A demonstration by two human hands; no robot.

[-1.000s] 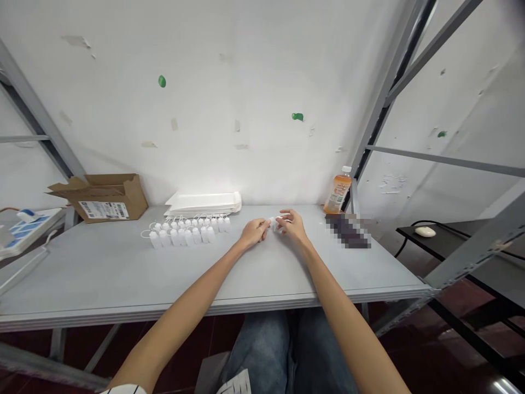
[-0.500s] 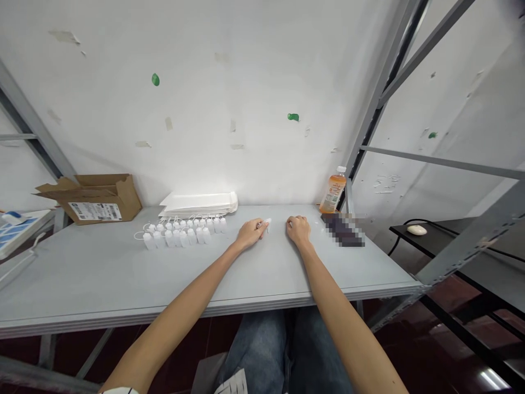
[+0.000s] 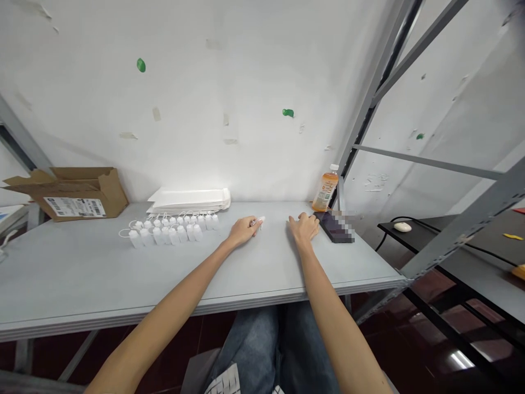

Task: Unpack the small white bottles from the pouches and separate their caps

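Note:
My left hand (image 3: 243, 231) rests over the middle of the grey table (image 3: 262, 268), its fingers closed on a small white item (image 3: 258, 220) that pokes out past the thumb. To its right, my right hand (image 3: 304, 227) lies on the tabletop with thumb and fingers apart and nothing visible between them. Several small white bottles (image 3: 157, 236) with loop strings stand in rows to the left of my left hand. Behind the bottles lies a stack of flat white pieces (image 3: 188, 200). A dark phone-like object (image 3: 334, 227), partly pixelated, lies just right of my right hand.
An opened cardboard box (image 3: 82, 192) sits at the table's back left. An orange drink bottle (image 3: 326, 190) stands at the back right, beside a metal rack post. On the black side table at the right is a white mouse (image 3: 402, 226).
The fingers of my right hand have spread, and the hand has moved right, towards the dark object. My left hand still holds the white item. The view has shifted slightly to the right.

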